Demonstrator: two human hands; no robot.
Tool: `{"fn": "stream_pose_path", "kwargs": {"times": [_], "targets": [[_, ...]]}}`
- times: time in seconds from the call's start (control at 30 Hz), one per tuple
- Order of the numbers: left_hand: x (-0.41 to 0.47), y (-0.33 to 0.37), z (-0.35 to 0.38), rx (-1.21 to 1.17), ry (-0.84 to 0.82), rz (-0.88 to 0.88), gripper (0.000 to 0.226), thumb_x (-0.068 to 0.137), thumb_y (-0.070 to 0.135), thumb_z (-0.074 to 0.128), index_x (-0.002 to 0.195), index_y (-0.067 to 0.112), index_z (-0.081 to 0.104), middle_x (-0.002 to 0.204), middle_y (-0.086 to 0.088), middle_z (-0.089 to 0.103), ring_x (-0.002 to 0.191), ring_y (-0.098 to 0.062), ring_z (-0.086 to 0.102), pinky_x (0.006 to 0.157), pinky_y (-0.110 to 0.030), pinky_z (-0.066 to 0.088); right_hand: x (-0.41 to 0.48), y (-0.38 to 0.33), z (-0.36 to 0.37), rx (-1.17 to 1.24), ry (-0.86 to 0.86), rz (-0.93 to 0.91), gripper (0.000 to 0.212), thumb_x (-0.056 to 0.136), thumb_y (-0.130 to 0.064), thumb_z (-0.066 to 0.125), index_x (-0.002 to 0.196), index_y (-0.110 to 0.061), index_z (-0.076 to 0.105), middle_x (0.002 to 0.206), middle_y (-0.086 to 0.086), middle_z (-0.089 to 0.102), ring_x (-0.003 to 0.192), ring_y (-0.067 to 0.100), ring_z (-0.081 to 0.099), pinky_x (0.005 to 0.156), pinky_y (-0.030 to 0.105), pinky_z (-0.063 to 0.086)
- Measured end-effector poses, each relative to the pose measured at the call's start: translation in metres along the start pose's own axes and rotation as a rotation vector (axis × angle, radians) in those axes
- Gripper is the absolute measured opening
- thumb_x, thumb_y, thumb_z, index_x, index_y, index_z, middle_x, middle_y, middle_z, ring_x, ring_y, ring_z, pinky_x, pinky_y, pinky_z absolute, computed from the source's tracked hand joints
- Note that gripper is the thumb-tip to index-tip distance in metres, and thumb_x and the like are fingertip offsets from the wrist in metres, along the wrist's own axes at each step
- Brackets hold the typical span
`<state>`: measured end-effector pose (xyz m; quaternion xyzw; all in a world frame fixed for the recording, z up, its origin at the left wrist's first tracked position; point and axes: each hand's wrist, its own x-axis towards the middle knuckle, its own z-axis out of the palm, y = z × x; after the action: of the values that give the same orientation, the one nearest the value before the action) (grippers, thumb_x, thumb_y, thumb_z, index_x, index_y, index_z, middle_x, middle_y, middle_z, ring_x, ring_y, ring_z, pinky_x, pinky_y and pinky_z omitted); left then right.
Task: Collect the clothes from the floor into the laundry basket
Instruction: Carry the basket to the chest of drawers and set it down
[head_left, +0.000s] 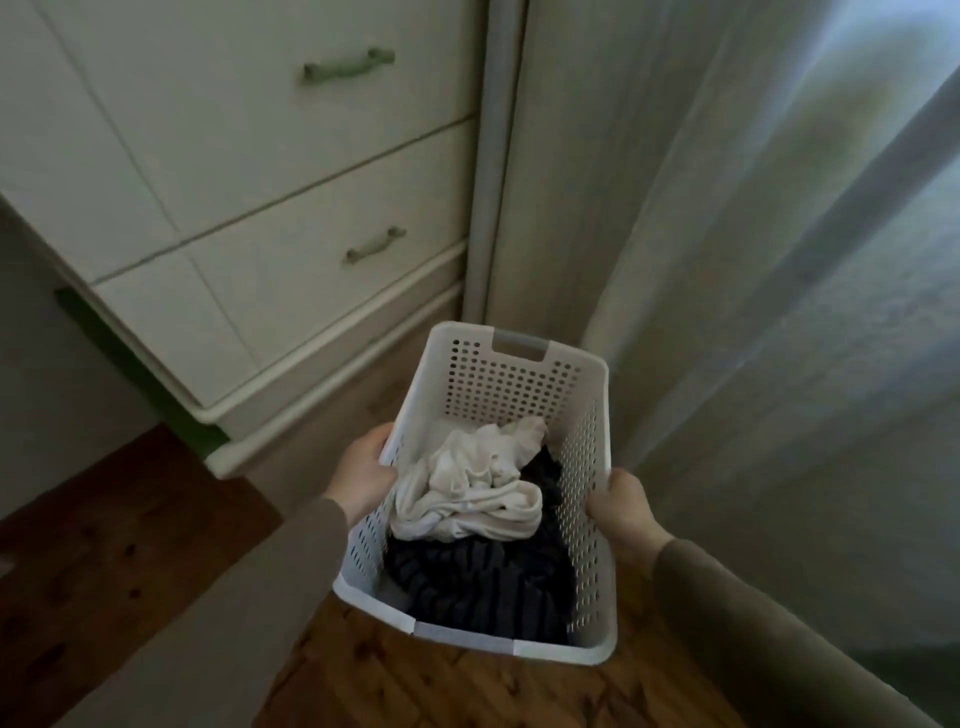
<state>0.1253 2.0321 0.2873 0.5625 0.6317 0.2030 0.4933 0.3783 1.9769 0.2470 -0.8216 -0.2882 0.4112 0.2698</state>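
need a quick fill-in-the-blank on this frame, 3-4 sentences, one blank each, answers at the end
1. The left hand and the right hand both grip the long sides of the ____.
2. In the laundry basket, the white garment lies on top of a ____ one.
3. The dresser shows two drawer handles, coloured ____.
4. The floor is made of ____.

Answers: laundry basket; dark; green; wood

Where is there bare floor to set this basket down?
Bare wood floor lies left of the basket, below the dresser, and more at the near edge. Ahead it is tight: the basket nears the corner between dresser and curtain. Both hands, left and right, grip its sides.
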Motion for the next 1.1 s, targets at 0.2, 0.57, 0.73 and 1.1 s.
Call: {"fn": "stream_pose_path", "kwargs": {"times": [0.2, 0.57, 0.73, 1.1], "targets": [[0.041, -0.093, 0.045, -0.022, -0.025, -0.031, 0.053, 0.087, -0.012, 0.042, 0.135, 0.01, 0.045, 0.113, -0.002, 0.054, 0.102, -0.017, 0.051, 0.082, -0.025, 0.039, 0.055, 0.079, 0.062, -0.027, -0.038, 0.046, 0.025, 0.085, 0.007, 0.04, 0.107, 0.006, 0.052, 0.096, 0.018, 0.053, 0.088, 0.026, 0.053, 0.072, 0.031, 0.041], [0.113, -0.219, 0.117, -0.025, 0.004, -0.009, 0.056, 0.087, -0.012, 0.043, 0.138, 0.01, 0.041, 0.131, -0.01, 0.053, 0.106, -0.02, 0.052, 0.089, -0.029, 0.04, 0.141, 0.175, 0.144, -0.006, -0.026, 0.037, 0.028, 0.088, 0.005, 0.04, 0.115, 0.003, 0.046, 0.11, 0.021, 0.054, 0.102, 0.033, 0.054, 0.081, 0.039, 0.047], [0.134, -0.254, 0.136, -0.015, 0.016, 0.016, 0.051, 0.088, -0.011, 0.041, 0.136, 0.006, 0.042, 0.13, -0.016, 0.055, 0.101, -0.018, 0.05, 0.085, -0.028, 0.039, 0.163, 0.2, 0.165, 0.007, -0.021, 0.034, 0.031, 0.089, 0.003, 0.042, 0.12, 0.002, 0.044, 0.12, 0.021, 0.052, 0.111, 0.034, 0.052, 0.096, 0.044, 0.048], [0.154, -0.293, 0.15, 0.039, 0.041, 0.016, 0.056, 0.087, -0.011, 0.041, 0.138, 0.011, 0.041, 0.134, -0.016, 0.053, 0.119, -0.031, 0.052, 0.093, -0.034, 0.042, 0.178, 0.228, 0.191, 0.095, -0.031, 0.044, 0.037, 0.09, 0.004, 0.043, 0.126, 0.003, 0.042, 0.128, 0.022, 0.05, 0.113, 0.033, 0.05, 0.085, 0.034, 0.044]]}}
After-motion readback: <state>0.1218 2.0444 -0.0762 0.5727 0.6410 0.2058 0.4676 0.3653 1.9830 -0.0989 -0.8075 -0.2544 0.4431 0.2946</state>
